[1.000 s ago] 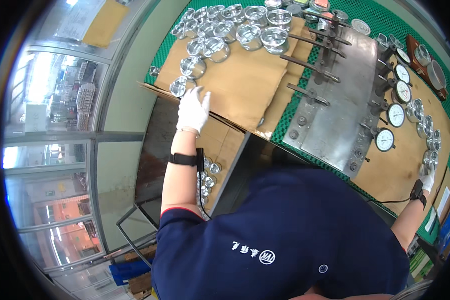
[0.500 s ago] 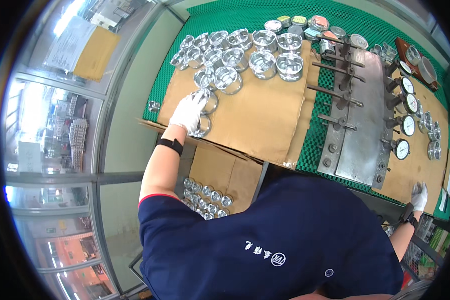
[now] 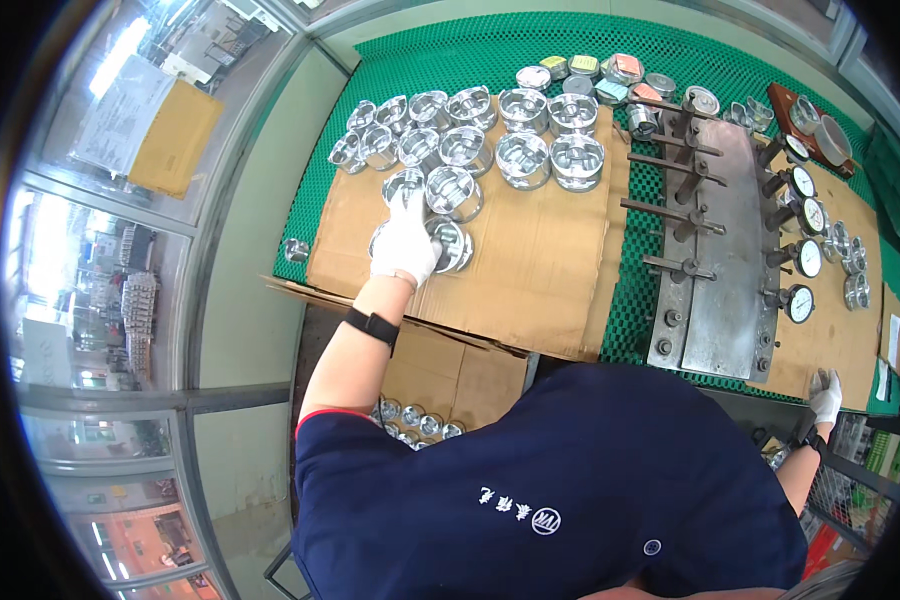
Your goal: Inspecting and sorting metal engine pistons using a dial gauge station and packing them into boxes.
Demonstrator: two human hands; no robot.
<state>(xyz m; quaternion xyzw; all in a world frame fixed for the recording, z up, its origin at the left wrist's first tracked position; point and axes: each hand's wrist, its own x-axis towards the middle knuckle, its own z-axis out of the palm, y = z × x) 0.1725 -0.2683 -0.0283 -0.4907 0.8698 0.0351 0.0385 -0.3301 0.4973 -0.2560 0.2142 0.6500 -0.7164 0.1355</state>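
My left hand point(image 3: 406, 245), in a white glove, reaches over the near left pistons on the cardboard sheet point(image 3: 540, 265). Its fingers stretch forward toward one silver piston point(image 3: 403, 185), and the thumb side lies against another piston point(image 3: 455, 246). A sliver of one more piston point(image 3: 375, 238) shows left of the glove, which hides the rest of it. Several pistons point(image 3: 523, 160) stand in rows beyond. At the far right, my gloved right hand point(image 3: 826, 396) rests by the bench's near edge, fingers extended, holding nothing.
A steel fixture plate point(image 3: 715, 270) with clamp bars and several dial gauges point(image 3: 799, 303) stands right of the cardboard. Labelled round parts point(image 3: 610, 92) sit behind on the green mat point(image 3: 450, 45). Small rings point(image 3: 856, 291) lie farther right. More pistons point(image 3: 410, 414) fill a lower shelf.
My left hand has moved right and a little nearer. One near piston now stands to the right of the hand instead of beneath it. My right hand keeps its place at the bench edge.
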